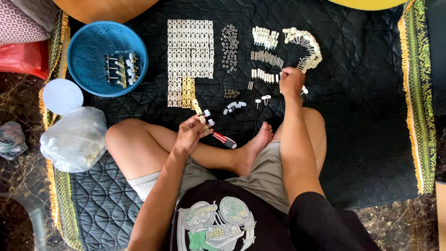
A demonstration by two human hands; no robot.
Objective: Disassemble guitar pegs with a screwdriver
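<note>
I sit cross-legged on a dark quilted mat (362,116). My left hand (189,134) holds a small brass strip with white knobs (200,113) over my left leg. A screwdriver with a red, white and blue handle (224,140) lies against my shin just right of that hand. My right hand (291,82) reaches forward, fingers pinched on a small white peg (281,73) at the end of a row of white pegs (265,76). A curved pile of white knobs (306,46) lies just beyond it.
A blue mesh basket (90,69) at the left holds several assembled brass pieces (121,69). Rows of pale plates (190,56), small metal rings (229,47) and metal pins (266,58) lie ahead. A clear plastic bag (74,138) and a white lid (62,96) sit left.
</note>
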